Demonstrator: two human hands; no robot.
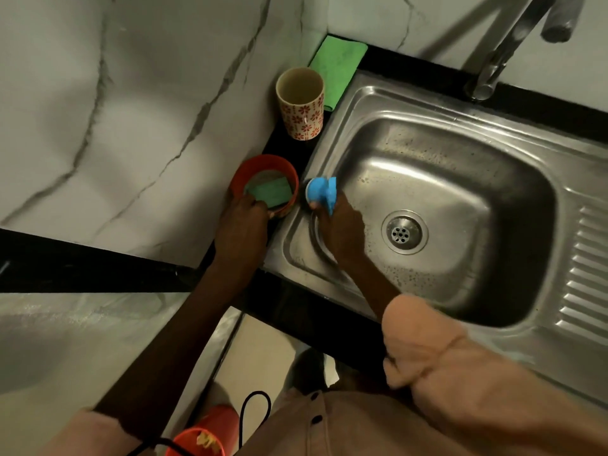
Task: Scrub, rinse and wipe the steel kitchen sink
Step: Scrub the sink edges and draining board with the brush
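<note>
Floral cup and green cloth flank sink.

A cream cup with a red flower pattern stands upright on the black counter in the corner against the marble-patterned wall. The cup's inside shows nothing visible. Below the counter edge, an orange bin sits on the floor, with yellowish scraps visible inside. A black cable loops just beside the bin. A dark shoe is partly visible on the floor near it.
</note>
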